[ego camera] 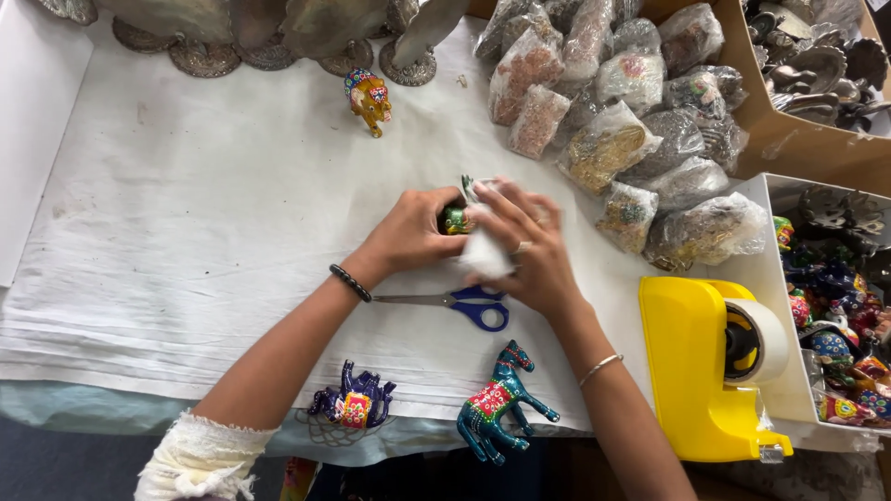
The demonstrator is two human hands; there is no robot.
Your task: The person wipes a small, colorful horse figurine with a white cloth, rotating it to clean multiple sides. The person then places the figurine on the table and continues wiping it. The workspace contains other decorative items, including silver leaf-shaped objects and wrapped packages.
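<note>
Beside bagged figurines (613, 121), hands (464, 237) wrapping figurine (456, 219)

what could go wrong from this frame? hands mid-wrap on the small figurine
1. The scissors lie right under both wrists, so a forearm could catch the blades or knock them.
2. The teal horse figurine and the purple elephant figurine stand at the table's near edge between the arms; an elbow pulling back could push them off.
3. The left hand and right hand cover the green figurine and white wrap, so thin parts may snap unseen.
</note>
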